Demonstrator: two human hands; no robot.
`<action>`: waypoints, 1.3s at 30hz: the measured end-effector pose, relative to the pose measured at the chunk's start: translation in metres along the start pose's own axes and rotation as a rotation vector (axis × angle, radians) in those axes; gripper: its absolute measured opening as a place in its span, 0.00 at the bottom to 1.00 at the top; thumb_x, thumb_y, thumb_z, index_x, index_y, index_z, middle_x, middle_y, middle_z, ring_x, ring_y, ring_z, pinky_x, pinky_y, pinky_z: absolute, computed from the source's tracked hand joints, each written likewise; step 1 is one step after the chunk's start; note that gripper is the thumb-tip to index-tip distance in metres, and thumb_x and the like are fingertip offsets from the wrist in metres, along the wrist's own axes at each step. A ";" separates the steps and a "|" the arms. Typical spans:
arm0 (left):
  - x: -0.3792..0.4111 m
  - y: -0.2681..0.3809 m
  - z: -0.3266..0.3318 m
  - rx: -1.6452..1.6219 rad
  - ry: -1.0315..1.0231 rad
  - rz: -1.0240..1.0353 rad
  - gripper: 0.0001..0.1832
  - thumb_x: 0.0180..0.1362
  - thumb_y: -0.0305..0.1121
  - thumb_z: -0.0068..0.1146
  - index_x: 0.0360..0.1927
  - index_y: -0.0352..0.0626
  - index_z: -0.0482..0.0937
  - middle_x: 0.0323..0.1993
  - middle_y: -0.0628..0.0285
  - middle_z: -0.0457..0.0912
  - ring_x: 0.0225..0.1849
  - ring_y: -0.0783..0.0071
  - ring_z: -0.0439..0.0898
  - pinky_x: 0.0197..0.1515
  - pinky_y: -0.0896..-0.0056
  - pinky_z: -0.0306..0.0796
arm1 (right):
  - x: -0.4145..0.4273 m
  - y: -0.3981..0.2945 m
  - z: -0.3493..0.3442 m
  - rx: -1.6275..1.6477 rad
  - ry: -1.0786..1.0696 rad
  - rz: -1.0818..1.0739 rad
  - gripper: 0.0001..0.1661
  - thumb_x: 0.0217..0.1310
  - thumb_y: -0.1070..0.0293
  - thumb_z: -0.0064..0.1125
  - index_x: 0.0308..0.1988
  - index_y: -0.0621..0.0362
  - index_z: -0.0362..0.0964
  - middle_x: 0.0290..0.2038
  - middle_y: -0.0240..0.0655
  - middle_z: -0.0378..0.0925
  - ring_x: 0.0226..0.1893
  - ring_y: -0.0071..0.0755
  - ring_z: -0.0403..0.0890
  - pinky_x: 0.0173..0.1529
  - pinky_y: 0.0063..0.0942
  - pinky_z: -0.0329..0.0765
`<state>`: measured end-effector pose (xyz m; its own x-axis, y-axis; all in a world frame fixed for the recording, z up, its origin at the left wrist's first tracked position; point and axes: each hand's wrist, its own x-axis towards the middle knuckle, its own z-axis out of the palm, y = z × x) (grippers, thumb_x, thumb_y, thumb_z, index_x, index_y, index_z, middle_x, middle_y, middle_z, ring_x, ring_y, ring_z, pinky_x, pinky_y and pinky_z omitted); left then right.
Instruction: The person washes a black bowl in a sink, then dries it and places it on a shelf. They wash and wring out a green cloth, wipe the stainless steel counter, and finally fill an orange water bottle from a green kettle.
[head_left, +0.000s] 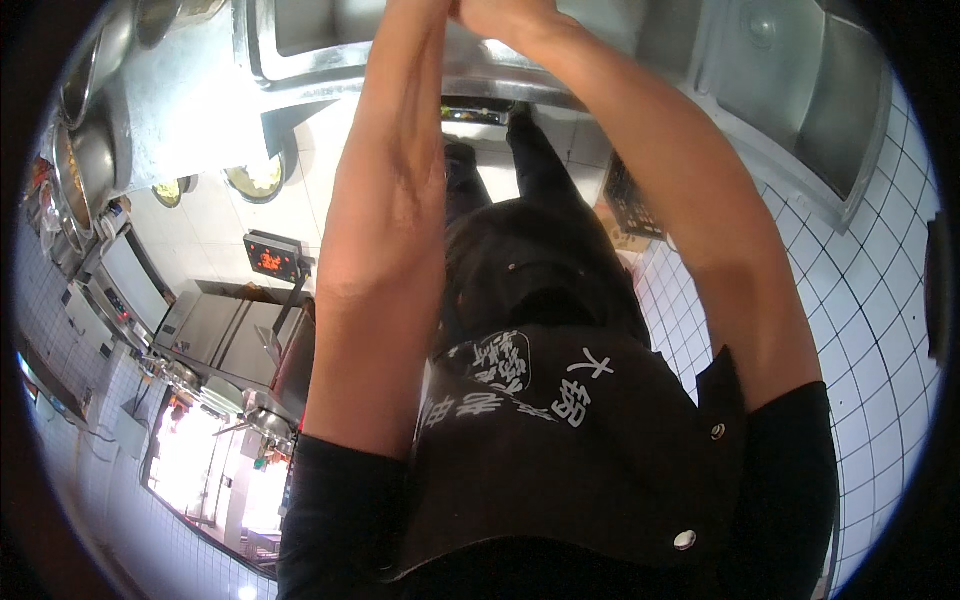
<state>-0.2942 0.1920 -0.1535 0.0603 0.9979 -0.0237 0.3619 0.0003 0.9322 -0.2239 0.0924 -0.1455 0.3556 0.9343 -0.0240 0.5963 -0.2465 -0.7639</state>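
Note:
Both forearms reach up the picture to a stainless steel sink (319, 61) before me. My left hand is out of view beyond the top edge; only the forearm up to about the wrist shows. Of my right hand (504, 16), just the part near the wrist is visible at the top edge, bent in towards the left wrist. Its fingers are cut off, so whatever it holds or touches is hidden. Another steel basin (765, 67) lies to the right. A dark apron (600, 480) with white writing covers my front.
A steel worktop (180, 97) with metal bowls (94, 161) is at the left. Bowls of pale green food (255, 180) stand lower, near a digital display (271, 257). A black plastic crate (628, 196) sits below the sink, beside white wall tiles (862, 300).

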 end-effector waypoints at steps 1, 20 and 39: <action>0.002 -0.004 0.000 0.043 0.061 0.058 0.18 0.71 0.37 0.47 0.45 0.32 0.83 0.24 0.55 0.80 0.25 0.68 0.78 0.32 0.64 0.73 | 0.001 0.002 0.001 -0.015 -0.037 0.022 0.16 0.62 0.66 0.58 0.46 0.65 0.75 0.37 0.61 0.83 0.41 0.72 0.83 0.45 0.54 0.80; -0.032 0.050 -0.099 -0.238 -0.508 -0.317 0.41 0.76 0.61 0.41 0.76 0.34 0.61 0.66 0.42 0.75 0.62 0.53 0.80 0.59 0.56 0.78 | -0.022 0.043 -0.092 1.422 -0.552 0.605 0.12 0.69 0.58 0.63 0.39 0.54 0.74 0.23 0.27 0.74 0.16 0.20 0.70 0.20 0.21 0.67; -0.123 0.312 -0.248 -1.631 -0.940 -0.209 0.20 0.73 0.39 0.52 0.44 0.26 0.78 0.18 0.66 0.73 0.18 0.73 0.75 0.25 0.71 0.77 | -0.114 -0.219 -0.097 2.114 -1.514 0.470 0.07 0.72 0.64 0.54 0.44 0.53 0.69 0.24 0.26 0.70 0.14 0.18 0.66 0.19 0.21 0.60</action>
<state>-0.4199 0.0856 0.2295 0.7598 0.6197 0.1967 -0.6499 0.7143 0.2597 -0.3256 0.0147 0.0872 -0.7371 0.6333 0.2359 -0.6302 -0.7702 0.0987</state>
